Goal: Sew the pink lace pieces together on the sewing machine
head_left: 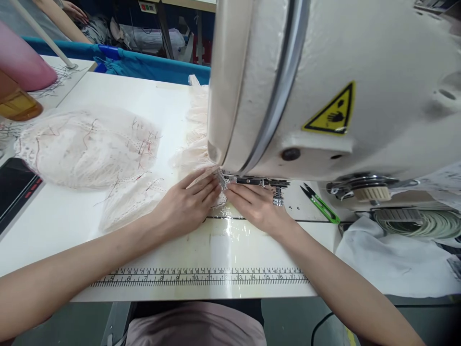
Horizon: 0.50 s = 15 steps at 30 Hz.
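Note:
A sewing machine (259,86) stands over the work, its needle area mostly hidden by the machine head and my fingers. Pale lace fabric (198,125) runs from behind the machine head down under my hands. My left hand (196,199) lies flat on this lace just left of the presser foot (222,180), fingers stretched out. Right of the foot, my right hand (255,204) has its fingertips together at the lace edge, partly under a metal attachment (252,180). Another gathered lace piece (90,149) with loose red threads lies to the left.
Green thread snips (320,204) lie right of my right hand. A ruler strip (201,277) lines the front edge. At left are a black device (16,192) and a pink thread cone (25,57). White cloth (392,259) lies at right. Another person's arm (66,21) shows behind blue cloth.

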Each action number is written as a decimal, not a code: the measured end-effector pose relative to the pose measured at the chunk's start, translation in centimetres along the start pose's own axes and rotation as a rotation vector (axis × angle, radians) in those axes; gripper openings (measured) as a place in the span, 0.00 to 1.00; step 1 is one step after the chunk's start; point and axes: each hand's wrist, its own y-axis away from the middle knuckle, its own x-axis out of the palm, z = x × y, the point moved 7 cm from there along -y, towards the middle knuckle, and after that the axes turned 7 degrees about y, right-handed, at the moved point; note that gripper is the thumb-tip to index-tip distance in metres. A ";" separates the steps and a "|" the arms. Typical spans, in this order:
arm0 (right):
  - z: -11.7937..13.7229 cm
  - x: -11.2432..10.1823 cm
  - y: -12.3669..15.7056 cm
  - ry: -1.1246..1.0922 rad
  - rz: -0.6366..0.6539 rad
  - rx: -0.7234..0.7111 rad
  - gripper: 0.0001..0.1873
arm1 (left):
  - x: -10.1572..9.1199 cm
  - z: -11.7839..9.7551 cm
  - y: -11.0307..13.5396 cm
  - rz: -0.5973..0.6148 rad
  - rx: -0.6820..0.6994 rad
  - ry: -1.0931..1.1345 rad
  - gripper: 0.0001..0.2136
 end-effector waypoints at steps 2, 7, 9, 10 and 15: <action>0.4 -0.2 -0.2 0.023 -0.004 0.007 0.16 | -0.2 0.1 0.0 -0.005 0.007 -0.031 0.15; 1.3 -0.9 -0.8 0.039 -0.127 -0.015 0.09 | -0.3 0.0 -0.2 -0.029 0.036 -0.121 0.16; 1.6 -1.1 -1.0 0.050 -0.171 -0.041 0.07 | -0.4 -0.1 -0.2 -0.037 0.048 -0.142 0.17; 1.7 -1.1 -1.0 0.053 -0.179 -0.049 0.07 | -0.4 -0.2 -0.2 -0.042 0.051 -0.151 0.17; 1.6 -1.0 -1.0 0.042 -0.155 -0.010 0.08 | -0.1 -0.2 -0.2 -0.038 0.039 -0.177 0.18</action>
